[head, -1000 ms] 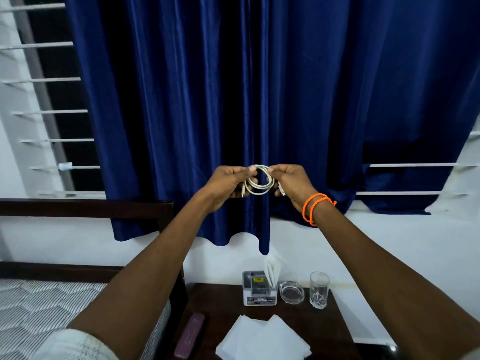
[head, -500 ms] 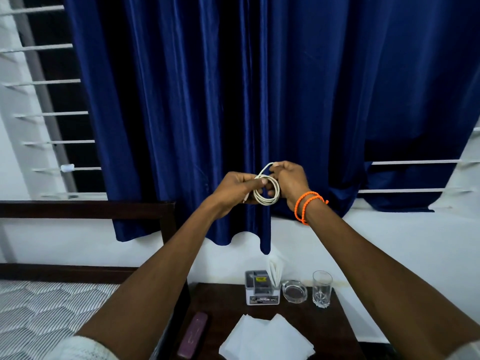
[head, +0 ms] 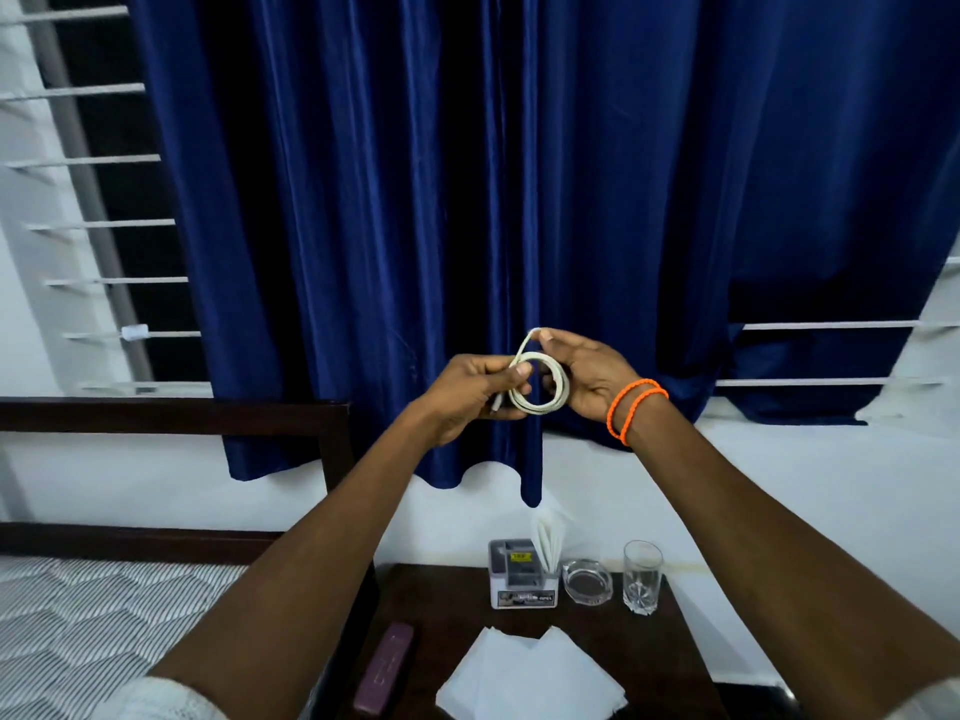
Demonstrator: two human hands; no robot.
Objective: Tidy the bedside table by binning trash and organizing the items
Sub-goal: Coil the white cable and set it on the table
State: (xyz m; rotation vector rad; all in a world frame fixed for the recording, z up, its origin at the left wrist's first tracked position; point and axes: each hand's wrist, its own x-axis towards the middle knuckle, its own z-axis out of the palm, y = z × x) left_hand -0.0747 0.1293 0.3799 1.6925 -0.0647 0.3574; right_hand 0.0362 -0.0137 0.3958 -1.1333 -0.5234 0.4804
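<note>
**Coiling a white cable above the bedside table**

While the bedside table point(head: 660, 662) waits low in the frame, we see two bare arms raised in front of a dark blue curtain point(head: 519, 174), holding a white cable point(head: 540, 405) wound into a small ring well above the tabletop. We judge the cable is held up here so the loops can be gathered neatly before it is put away as one of the items to organize.

The left hand point(head: 467, 392) grips the left side of the coil, its thumb pressed over the strands and its fingers curled beneath, which keeps the loops from springing apart. One cable end pokes out below this hand. The right hand point(head: 587, 379), with orange bands point(head: 636, 407) at the wrist, pinches the other cable end between thumb and fingertip at the top of the ring, probably to wrap or tuck it. Its remaining fingers curl behind the coil.

On the table below, along the back edge, stand a small grey box point(head: 522, 576) with folded paper upright beside it, a glass ashtray point(head: 588, 580) and a drinking glass point(head: 642, 574). White tissues point(head: 530, 678) lie spread at the front, with a maroon case point(head: 383, 667) at the left edge. A striped mattress point(head: 93, 615) sits further left.
</note>
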